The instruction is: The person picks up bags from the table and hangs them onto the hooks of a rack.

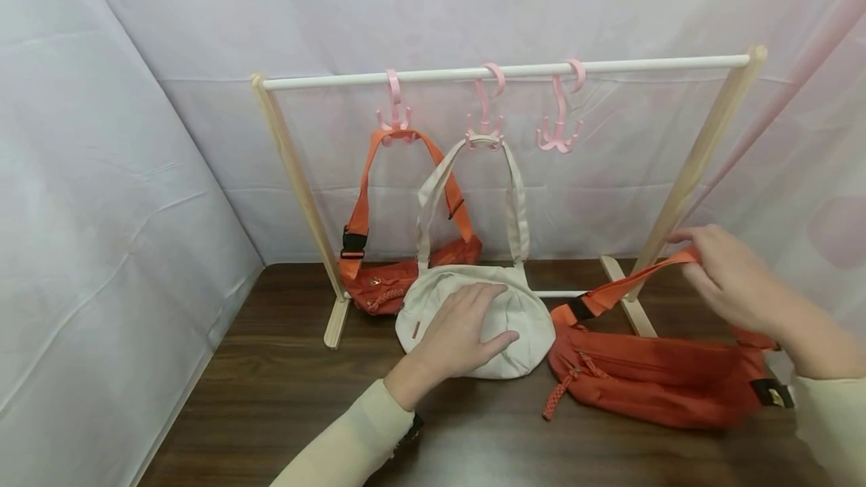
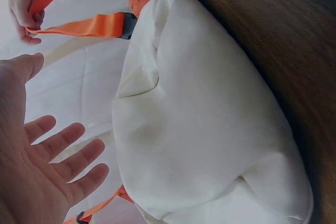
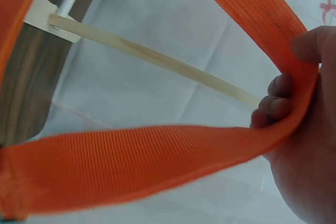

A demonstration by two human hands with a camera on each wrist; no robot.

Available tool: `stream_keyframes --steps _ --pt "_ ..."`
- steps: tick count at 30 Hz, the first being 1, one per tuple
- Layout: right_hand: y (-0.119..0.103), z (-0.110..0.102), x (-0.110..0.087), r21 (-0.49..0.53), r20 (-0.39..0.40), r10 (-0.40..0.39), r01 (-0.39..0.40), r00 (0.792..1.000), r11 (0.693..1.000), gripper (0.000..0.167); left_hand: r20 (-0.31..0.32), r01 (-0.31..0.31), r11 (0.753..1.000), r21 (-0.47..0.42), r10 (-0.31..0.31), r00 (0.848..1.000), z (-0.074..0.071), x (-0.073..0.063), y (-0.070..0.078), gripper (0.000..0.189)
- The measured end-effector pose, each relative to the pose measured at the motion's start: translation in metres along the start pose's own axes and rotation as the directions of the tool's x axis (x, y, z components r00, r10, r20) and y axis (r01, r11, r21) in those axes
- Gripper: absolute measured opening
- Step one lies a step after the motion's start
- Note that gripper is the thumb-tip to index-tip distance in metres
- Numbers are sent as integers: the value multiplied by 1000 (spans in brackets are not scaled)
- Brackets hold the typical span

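Note:
A cream bag hangs by its strap from the middle pink hook, its body resting on the table. My left hand is spread open over this cream bag; in the left wrist view the left hand shows a small gap from it. An orange bag lies on the table at the right. My right hand pinches its orange strap and lifts it. In the right wrist view the strap bends round the fingers.
A wooden rack with a white rod stands at the back of the dark wood table. A second orange bag hangs from the left hook. The right hook is bare. White sheeting surrounds the table.

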State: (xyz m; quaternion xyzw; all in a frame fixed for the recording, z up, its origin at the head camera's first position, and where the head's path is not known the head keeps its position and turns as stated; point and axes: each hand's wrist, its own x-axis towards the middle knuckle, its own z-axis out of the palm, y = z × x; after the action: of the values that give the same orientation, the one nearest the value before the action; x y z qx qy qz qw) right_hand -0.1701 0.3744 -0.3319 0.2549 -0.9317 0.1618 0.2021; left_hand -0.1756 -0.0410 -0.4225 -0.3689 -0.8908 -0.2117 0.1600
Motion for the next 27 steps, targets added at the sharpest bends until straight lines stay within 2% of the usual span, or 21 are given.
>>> stream_keyframes --steps 6,9,15,22,27 --pt "-4 -14 4 -44 -5 8 -8 1000 999 18 -14 -32 999 -10 32 999 -1 9 7 67" --pt "-10 -22 8 -70 -20 -9 7 1000 997 17 -24 -43 999 -14 43 999 -3 14 11 67" --pt "-23 -40 15 -135 -82 -76 65 994 989 13 -45 -79 997 -21 78 996 -7 22 16 67" --pt "-38 -58 21 -181 -97 -122 103 988 978 13 -74 -105 994 -27 103 992 -12 29 19 67" --pt "-50 -66 30 -177 -133 -202 177 970 968 9 -75 -104 994 -43 101 992 -18 36 24 70"
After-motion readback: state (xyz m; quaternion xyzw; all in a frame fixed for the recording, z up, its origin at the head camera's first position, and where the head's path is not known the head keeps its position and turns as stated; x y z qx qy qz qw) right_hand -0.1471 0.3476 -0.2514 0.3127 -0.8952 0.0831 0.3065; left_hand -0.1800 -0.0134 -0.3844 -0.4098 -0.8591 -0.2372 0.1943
